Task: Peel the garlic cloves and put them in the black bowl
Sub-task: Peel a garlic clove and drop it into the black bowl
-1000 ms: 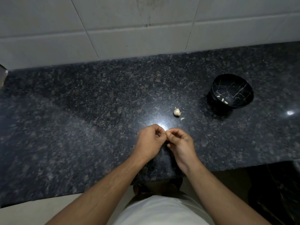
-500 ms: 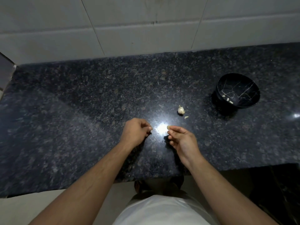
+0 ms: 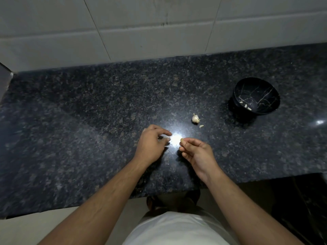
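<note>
Over dark granite counter (image 3: 88,138), right hand (image 3: 196,152) pinches a garlic clove (image 3: 181,139) beside the loosely spread left hand (image 3: 152,144).

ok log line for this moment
right hand pinches clove | left hand apart, peel at fingertips | black bowl holds peeled cloves

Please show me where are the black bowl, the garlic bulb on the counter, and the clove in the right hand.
black bowl (image 3: 273,96): head view, right inner wall.
garlic bulb (image 3: 195,118): head view, its body.
clove (image 3: 181,139): head view, tip showing at the fingertips.
</note>
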